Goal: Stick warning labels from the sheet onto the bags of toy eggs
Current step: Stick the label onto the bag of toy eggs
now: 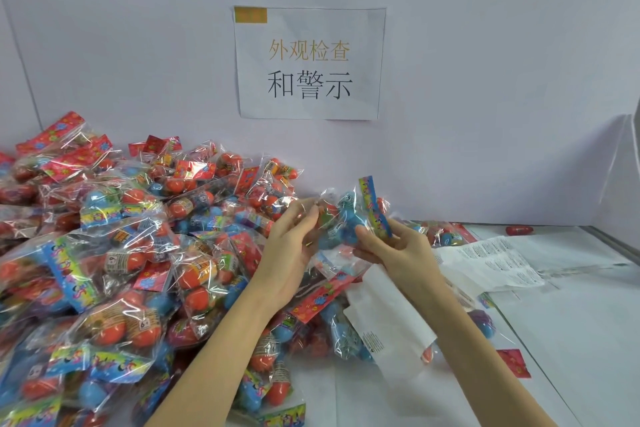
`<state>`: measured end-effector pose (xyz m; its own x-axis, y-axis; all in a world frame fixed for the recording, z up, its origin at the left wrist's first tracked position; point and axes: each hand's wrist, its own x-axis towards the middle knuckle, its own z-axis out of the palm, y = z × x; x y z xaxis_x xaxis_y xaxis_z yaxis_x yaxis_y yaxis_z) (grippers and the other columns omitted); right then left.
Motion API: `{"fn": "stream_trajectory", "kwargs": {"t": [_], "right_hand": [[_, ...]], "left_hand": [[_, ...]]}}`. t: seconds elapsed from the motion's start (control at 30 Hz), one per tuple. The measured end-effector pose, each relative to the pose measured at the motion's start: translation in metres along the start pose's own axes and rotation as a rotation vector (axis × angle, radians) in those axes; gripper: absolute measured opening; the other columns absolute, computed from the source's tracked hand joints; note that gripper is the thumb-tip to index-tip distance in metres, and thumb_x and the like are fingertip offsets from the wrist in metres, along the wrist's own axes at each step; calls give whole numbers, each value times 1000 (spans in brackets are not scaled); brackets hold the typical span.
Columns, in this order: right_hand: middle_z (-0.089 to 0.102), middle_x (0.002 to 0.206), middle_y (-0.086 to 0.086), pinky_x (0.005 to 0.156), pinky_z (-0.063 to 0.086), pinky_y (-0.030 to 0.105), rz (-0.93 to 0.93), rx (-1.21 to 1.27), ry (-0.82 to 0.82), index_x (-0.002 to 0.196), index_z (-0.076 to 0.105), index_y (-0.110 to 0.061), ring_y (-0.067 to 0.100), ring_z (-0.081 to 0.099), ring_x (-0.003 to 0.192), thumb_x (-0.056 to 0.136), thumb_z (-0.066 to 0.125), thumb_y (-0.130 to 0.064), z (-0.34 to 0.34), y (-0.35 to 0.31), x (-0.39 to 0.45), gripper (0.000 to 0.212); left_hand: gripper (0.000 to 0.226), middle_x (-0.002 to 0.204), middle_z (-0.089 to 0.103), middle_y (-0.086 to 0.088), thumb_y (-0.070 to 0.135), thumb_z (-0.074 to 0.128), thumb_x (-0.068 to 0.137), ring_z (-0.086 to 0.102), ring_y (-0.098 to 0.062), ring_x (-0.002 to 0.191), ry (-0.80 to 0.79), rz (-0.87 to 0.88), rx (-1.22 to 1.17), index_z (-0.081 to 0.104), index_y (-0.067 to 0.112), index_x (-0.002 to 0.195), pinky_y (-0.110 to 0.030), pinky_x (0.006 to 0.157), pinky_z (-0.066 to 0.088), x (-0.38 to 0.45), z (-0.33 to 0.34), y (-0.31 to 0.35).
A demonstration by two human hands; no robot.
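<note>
both hands hold one clear bag of toy eggs [343, 218] up near the centre of the view. the left hand [294, 239] pinches the bag's plastic edge at 9 o'clock; the right hand [388, 246] has its fingers curled round the bag's colourful header at 3 o'clock. the label sheet [491, 262] lies on the white table [571, 322] at 3 o'clock, and the heap of bags [114, 253] fills 9 o'clock.

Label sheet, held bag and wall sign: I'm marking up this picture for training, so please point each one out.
label sheet [491, 265]: head view, on its printed middle.
held bag [343, 222]: head view, on the blue egg inside.
wall sign [309, 62]: head view, on the paper between its two lines of text.
</note>
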<state>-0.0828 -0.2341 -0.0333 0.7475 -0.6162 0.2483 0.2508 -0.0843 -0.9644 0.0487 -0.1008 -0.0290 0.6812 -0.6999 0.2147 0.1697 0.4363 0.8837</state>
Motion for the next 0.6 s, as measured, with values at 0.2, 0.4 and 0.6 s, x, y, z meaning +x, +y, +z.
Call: {"fn": "stream_trajectory", "kwargs": {"t": [0.2,0.4,0.6], "right_hand": [[77,95,9,69,59,25,112,332,106,108,75,-5,18,70,77,80,78,-37,-5,-10,3,43],[81,92,3,63,58,34,20,-25,163,104,74,-9,24,79,82,104,61,-38,-8,-12,0,32],[82,94,7,61,60,25,-15,-5,109,114,72,-12,26,80,84,106,58,-32,-5,-13,-1,26]], "left_hand": [[13,105,76,-23,7,69,98,76,-38,95,-3,52,210,74,1,108,-37,83,63,0,-1,-3],[6,88,74,-18,14,76,89,77,-32,82,-29,13,95,75,9,86,-34,78,64,0,1,-1],[7,93,76,-14,9,72,94,76,-24,88,12,67,92,72,2,94,-36,80,64,4,-2,-6]]}}
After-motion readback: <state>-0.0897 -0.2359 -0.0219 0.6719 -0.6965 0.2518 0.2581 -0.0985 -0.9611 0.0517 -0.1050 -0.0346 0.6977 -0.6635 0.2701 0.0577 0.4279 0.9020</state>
